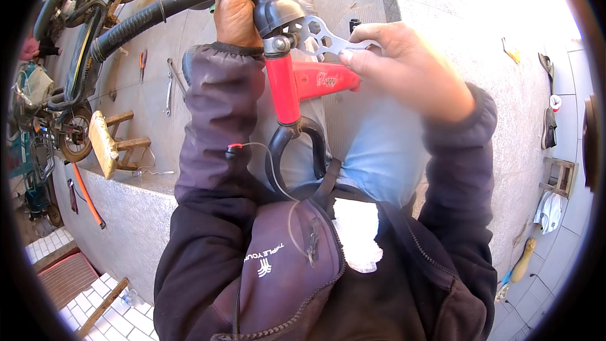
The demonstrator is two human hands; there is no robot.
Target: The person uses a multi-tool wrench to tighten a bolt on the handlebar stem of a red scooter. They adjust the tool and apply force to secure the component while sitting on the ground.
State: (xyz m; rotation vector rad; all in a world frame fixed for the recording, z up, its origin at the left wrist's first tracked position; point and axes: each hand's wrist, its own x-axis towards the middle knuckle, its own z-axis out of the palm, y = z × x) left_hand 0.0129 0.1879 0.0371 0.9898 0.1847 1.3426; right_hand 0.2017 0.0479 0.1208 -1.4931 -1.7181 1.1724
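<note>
A small red bicycle frame (287,91) stands between my knees, its head tube upright and a black fork (278,158) below it. Across the top runs a black handlebar (180,5). My left hand (240,9) is closed around the bar and stem, just above a dark domed cover (278,16). Pinched between the thumb and fingers of my right hand (404,57) is a flat silver multi-hole wrench (323,39). Its far end reaches beside the domed cover, near a clamp bolt (278,44); whether it touches a nut there is unclear.
To the left, a low wooden stool (104,145) stands near a screwdriver (142,66) and a combination wrench (168,93) on the floor. Several bikes crowd the far left, with an orange bar (88,196) below. Shoes (549,127) and a small wooden stool (558,177) line the right.
</note>
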